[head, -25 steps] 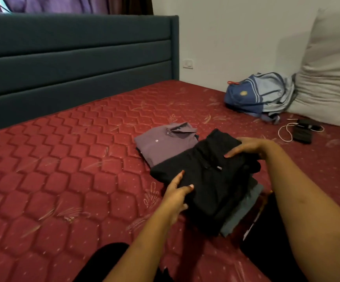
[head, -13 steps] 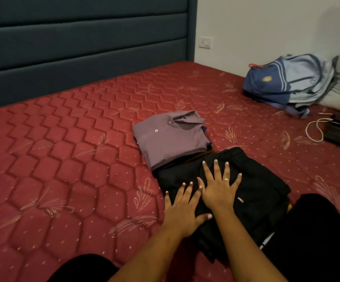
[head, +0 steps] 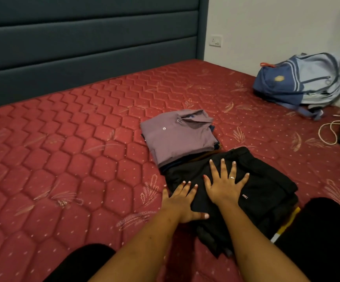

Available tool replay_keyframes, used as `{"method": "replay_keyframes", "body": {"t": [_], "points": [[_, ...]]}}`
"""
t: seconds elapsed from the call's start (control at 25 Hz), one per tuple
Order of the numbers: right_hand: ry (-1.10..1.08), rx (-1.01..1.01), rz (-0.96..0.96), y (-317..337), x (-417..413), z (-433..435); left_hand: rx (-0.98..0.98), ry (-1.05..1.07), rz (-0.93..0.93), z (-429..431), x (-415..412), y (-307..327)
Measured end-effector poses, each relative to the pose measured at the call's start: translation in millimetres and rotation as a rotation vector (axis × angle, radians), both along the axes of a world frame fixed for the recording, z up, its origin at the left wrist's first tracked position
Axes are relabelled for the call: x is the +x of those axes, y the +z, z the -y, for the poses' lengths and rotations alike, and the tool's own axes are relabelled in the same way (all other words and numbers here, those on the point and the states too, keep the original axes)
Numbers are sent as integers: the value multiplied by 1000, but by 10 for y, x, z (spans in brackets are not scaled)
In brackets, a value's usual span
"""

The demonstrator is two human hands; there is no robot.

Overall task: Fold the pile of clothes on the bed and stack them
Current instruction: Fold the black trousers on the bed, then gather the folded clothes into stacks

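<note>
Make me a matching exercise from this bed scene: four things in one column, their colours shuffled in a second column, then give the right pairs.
Things
1. collared shirt
2. backpack
3. top garment of the near stack
4. cable

Colours
A. white
B. black
C. mauve
D. blue

Pairs: 1-C, 2-D, 3-B, 4-A
</note>
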State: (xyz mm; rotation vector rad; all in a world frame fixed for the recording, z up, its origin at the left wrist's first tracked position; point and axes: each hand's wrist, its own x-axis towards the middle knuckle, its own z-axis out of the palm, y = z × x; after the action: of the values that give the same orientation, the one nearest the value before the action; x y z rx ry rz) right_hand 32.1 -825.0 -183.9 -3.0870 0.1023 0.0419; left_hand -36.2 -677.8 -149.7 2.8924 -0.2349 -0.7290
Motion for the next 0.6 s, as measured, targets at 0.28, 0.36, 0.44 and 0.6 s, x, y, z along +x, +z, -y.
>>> {"method": "replay_keyframes", "body": {"t": [0.28,0.36,0.44,0.6], "points": [[76,154,-94,675,-245,-716,1,231,197,-776,-413,384],[198,177,-46,901,-391,-1214,21,329,256,-1135,-520,545],[310,181,-22,1085,-542,-1736,58,419,351,-1541,-682,710],[519,230,2,1336,-982,-2925,115,634,464,-2565,-1295,914]]}}
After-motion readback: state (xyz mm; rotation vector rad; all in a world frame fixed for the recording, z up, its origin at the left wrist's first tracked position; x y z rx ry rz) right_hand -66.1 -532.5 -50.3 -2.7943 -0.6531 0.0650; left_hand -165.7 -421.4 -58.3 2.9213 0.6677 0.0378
